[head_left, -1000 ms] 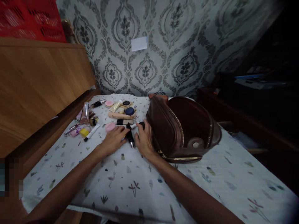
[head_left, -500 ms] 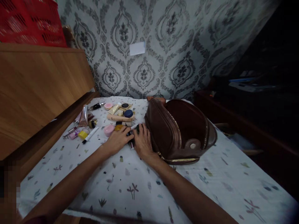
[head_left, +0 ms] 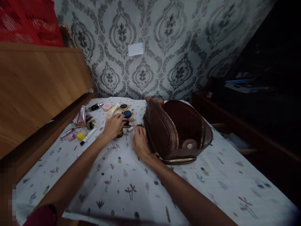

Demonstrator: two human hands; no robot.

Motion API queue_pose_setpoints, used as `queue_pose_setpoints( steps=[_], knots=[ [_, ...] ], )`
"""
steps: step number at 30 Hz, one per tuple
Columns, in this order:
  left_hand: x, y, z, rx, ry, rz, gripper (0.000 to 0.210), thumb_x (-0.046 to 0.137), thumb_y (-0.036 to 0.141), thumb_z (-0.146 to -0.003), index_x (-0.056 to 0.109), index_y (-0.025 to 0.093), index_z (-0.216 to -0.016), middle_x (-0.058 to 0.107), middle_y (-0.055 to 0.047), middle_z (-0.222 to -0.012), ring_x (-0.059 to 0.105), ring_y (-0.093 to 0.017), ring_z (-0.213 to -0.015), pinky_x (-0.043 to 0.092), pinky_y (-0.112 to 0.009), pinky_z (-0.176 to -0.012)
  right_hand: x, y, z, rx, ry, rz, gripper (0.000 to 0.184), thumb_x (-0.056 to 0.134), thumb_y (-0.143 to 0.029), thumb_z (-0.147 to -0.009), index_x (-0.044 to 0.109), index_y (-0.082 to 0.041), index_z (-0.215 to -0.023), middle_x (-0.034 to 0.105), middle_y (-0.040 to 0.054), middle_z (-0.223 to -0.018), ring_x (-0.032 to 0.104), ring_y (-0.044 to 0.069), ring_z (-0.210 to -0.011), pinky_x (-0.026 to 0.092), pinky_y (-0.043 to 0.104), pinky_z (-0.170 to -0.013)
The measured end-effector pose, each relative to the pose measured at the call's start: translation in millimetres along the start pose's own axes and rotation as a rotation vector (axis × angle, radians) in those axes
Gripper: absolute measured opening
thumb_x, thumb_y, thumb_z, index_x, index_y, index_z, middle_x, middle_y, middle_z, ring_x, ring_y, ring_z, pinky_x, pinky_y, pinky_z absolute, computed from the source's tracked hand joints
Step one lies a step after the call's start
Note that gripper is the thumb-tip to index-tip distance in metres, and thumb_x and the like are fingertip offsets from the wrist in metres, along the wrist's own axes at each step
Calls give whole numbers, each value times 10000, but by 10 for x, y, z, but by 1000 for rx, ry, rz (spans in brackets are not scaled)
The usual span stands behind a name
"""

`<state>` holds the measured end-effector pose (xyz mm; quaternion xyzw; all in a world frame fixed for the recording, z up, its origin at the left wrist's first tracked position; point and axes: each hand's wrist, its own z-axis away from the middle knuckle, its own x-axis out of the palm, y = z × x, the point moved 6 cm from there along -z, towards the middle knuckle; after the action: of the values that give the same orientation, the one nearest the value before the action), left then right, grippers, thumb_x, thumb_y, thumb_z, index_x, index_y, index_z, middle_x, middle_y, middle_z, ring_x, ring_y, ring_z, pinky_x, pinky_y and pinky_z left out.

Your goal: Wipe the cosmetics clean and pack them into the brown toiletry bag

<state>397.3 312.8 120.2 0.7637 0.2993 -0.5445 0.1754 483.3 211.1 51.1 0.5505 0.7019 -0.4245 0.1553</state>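
My left hand (head_left: 114,126) reaches over the middle of a cosmetics group, its fingers bent around a dark tube (head_left: 127,123) with a silvery end. Under that hand a dark reddish-brown small container (head_left: 120,134) peeks out. My right hand (head_left: 140,142) rests on the cloth against the brown bag, fingers curled together. Its fingertips come close to the tube's silvery end and a short white stick (head_left: 130,129); whatever they hold is hidden. A blue round lid (head_left: 127,114) lies just beyond my left fingertips. The brown leather bag (head_left: 169,135) stands unzipped and gaping.
Farther left lie a yellow-capped item (head_left: 80,136), a white pen-like tube (head_left: 88,137), a pinkish-brown tube (head_left: 81,116) and a pink compact (head_left: 106,107). A wooden cabinet (head_left: 42,94) bearing a red basket (head_left: 30,23) borders the left; patterned wallpaper (head_left: 143,28) stands behind.
My left hand has moved away and slightly left, with the dark tube shifting farther from me. My right hand stays beside the bag. The view has turned a little to the right.
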Motion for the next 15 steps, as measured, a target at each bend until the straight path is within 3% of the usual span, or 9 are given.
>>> queue_pose_setpoints(
  steps=[3, 6, 9, 15],
  knots=[
    [63, 99, 108, 62, 18, 145, 217, 450, 269, -984, 627, 217, -1097, 650, -84, -1110, 610, -246, -1045, 504, -341, -808, -105, 22, -16, 54, 103, -148, 497, 374, -39, -843, 510, -113, -1315, 565, 168, -1168, 518, 272, -1123, 453, 458, -1026],
    [106, 175, 253, 99, 58, 255, 221, 436, 244, -984, 640, 209, -1064, 656, -82, -1085, 606, -238, -1046, 506, -352, -855, -97, 90, -5, 119, 163, -212, 467, 388, -88, -872, 481, -106, -1330, 482, 194, -1288, 470, 282, -1239, 416, 477, -1076],
    [138, 209, 433, 121, 83, 349, 229, 446, 271, -981, 614, 201, -1120, 637, -93, -1105, 586, -256, -1085, 498, -407, -928, 51, 190, 14, 177, 114, -245, 504, 421, -138, -876, 414, -88, -1377, 433, 226, -1380, 418, 307, -1326, 385, 512, -1103],
    [227, 225, 888, 264, 49, 476, 523, 543, 290, -925, 380, 178, -1410, 476, -158, -1382, 451, -293, -1305, 413, -473, -1092, 239, 274, 29, 194, -30, -323, 648, 563, -146, -769, 398, -142, -1396, 563, 172, -1277, 535, 298, -1215, 441, 482, -1045]
  ],
)
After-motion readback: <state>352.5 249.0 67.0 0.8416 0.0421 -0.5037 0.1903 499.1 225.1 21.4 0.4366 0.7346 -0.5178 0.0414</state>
